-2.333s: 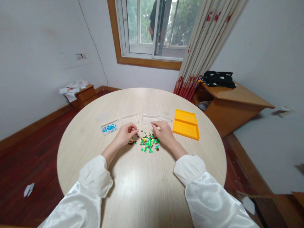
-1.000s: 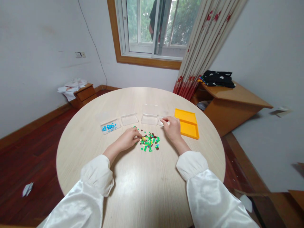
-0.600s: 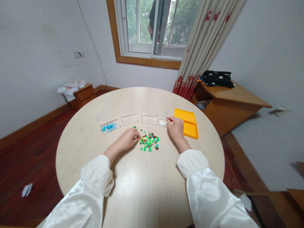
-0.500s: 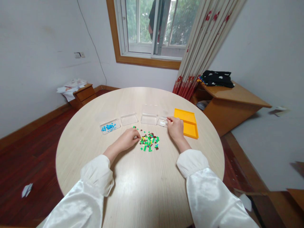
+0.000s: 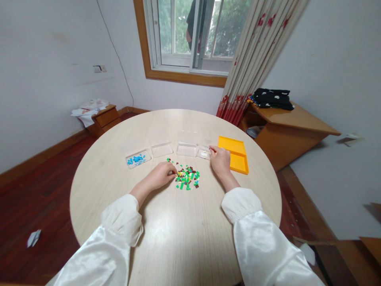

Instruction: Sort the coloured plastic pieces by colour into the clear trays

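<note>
A loose pile of small building bricks, mostly green and brown with some yellow, white and blue, lies mid-table. At its left edge is my left hand, fingers drawn together in a pinch; whatever is between them is too small to make out. My right hand is closed too, its fingertips at the right edge of a small clear box with a few white pieces in it. I cannot tell whether it grips a piece or only touches the box.
Further left are a wider clear box, another clear box and one with blue bricks. An open yellow case lies beyond my right hand. All stand on a round wooden table. A person shows through the window.
My left hand has shifted very slightly at the pile's left edge. My right hand stays by the small clear box, and the boxes have not moved.
</note>
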Available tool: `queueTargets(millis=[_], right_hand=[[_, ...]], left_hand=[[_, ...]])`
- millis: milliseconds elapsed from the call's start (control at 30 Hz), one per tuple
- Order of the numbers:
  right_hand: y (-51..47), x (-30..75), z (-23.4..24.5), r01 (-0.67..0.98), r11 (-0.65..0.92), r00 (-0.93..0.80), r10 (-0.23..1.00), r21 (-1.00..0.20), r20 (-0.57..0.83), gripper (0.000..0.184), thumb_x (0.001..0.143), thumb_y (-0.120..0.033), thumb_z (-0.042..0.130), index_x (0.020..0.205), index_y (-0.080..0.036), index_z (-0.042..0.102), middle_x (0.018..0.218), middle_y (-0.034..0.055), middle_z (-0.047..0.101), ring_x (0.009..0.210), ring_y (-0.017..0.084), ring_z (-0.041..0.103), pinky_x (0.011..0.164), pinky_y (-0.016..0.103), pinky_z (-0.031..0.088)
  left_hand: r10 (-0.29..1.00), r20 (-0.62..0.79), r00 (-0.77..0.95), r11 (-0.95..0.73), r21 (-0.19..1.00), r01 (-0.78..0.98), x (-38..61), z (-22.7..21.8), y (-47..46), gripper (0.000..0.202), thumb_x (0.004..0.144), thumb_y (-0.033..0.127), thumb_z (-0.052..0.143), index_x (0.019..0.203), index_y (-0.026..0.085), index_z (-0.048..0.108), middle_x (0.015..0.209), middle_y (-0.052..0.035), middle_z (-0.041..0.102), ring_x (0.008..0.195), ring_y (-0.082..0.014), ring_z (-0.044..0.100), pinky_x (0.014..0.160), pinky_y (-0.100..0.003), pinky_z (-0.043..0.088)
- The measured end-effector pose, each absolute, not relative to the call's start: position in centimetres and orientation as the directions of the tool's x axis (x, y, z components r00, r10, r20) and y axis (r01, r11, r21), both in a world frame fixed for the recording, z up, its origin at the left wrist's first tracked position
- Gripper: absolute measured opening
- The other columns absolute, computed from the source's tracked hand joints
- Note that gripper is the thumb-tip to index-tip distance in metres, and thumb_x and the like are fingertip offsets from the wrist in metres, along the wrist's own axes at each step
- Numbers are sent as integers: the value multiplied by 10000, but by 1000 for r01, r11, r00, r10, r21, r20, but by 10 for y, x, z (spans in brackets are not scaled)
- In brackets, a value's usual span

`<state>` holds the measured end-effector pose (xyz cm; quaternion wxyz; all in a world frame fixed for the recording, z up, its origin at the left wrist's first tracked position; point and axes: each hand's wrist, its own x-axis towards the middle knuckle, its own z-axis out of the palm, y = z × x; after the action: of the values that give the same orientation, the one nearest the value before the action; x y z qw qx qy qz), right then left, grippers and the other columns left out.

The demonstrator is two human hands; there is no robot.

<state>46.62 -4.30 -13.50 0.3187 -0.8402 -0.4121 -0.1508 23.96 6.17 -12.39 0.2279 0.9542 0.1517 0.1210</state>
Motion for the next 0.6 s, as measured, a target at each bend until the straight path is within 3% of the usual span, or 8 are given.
queueTargets(millis=[267, 600], right_hand=[[-42, 466, -136, 794, -424, 607, 596, -436, 525, 302, 861, -223, 436, 972, -147, 706, 914, 121, 708, 814, 223, 583, 784, 337, 365], [-42, 463, -135, 799, -392, 598, 594, -455, 539, 281, 854, -215, 454, 958, -149, 707, 918, 125, 708, 825, 234, 594, 781, 353, 376]], left_hand=[[343, 181, 922, -856, 465, 227, 240, -126, 61, 147, 752, 92, 536, 738, 140, 674, 696, -38, 617, 633, -121, 516, 636, -230, 388], [451, 158, 878, -768, 571, 291, 238, -119, 57, 181, 738, 95, 489, 749, 136, 665, 630, -11, 618, 563, -103, 505, 578, -216, 363]])
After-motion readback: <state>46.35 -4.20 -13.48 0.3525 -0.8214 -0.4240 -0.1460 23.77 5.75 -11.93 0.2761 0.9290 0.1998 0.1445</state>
